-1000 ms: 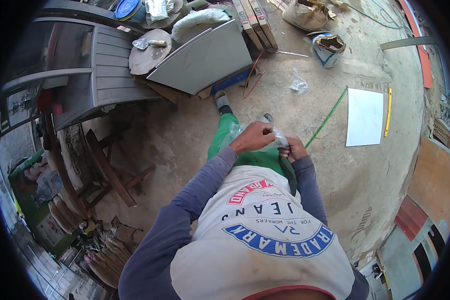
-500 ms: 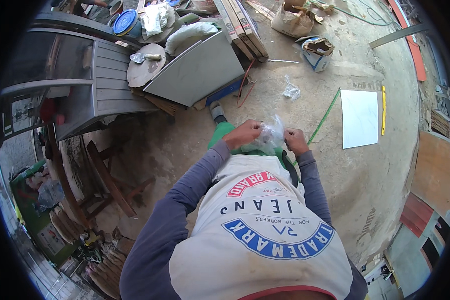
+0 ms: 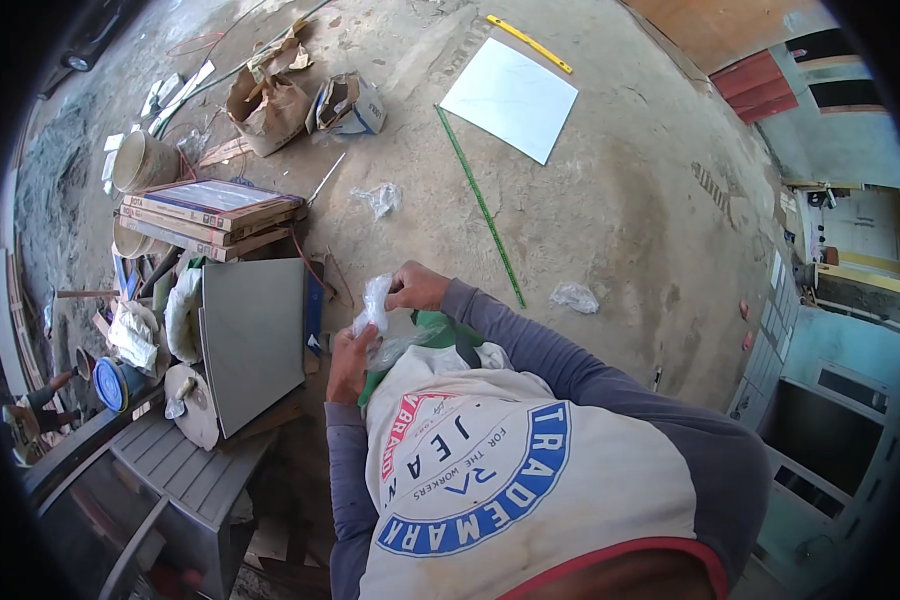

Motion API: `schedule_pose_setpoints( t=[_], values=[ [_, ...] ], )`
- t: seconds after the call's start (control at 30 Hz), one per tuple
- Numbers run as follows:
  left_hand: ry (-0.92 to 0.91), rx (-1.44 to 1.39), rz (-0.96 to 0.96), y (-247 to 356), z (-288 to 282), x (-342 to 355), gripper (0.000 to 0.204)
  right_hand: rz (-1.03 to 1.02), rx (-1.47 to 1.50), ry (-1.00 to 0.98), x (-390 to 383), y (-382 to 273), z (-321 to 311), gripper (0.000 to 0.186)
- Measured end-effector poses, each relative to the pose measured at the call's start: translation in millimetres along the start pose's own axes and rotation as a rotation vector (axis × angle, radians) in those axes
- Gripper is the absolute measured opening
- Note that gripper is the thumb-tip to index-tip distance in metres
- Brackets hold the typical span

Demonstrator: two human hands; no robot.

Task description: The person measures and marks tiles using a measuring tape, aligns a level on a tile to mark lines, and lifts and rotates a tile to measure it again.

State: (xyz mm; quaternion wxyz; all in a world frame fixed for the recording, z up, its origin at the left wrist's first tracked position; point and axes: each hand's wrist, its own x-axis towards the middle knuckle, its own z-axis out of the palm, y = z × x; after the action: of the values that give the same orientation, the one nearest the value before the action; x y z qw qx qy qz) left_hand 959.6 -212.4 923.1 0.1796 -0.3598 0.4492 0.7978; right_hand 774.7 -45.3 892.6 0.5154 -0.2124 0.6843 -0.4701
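A crumpled clear plastic bag point(image 3: 375, 303) is between my two hands, close to my waist. My left hand point(image 3: 348, 362) grips its lower part, with the fingers closed. From the right, my right hand point(image 3: 419, 287) pinches the upper part of the same plastic. Loose film hangs below, over my green trousers. Two more crumpled pieces of clear plastic, one just beyond my hands point(image 3: 380, 200) and one off to the right point(image 3: 575, 297), lie on the concrete floor.
Farther out lie a white tile point(image 3: 512, 100), a yellow spirit level point(image 3: 530, 43) and a long green strip point(image 3: 480, 205). Left of me, a grey tile point(image 3: 254, 340) leans near stacked flat boxes point(image 3: 210, 215). Beyond are torn bags point(image 3: 268, 110). Another person's arm point(image 3: 58, 382) shows at far left.
My view has swung to the right, so the surroundings sit farther left in the picture. The plastic has become more bunched and upright, still between both hands.
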Motion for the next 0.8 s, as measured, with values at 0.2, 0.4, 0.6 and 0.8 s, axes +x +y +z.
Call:
schedule_pose_setpoints(
  t=[0.2, 0.4, 0.6, 0.8],
  values=[
    [0.086, 0.201, 0.04, -13, 0, 14, 0.024, -0.049, 0.275, 0.241, -35, 31, -20, 0.045],
    [0.076, 0.227, 0.047, 44, 50, -1, 0.031, 0.012, -0.019, 0.097, -27, 32, 35, 0.04],
    [0.227, 0.012, 0.011, 20, 13, -5, 0.073, -0.048, 0.179, 0.321, -5, 7, 25, 0.023],
    [0.183, -0.177, 0.089, 15, -37, -6, 0.049, -0.154, -0.346, -0.012, 28, -23, 109, 0.025]
  ],
)
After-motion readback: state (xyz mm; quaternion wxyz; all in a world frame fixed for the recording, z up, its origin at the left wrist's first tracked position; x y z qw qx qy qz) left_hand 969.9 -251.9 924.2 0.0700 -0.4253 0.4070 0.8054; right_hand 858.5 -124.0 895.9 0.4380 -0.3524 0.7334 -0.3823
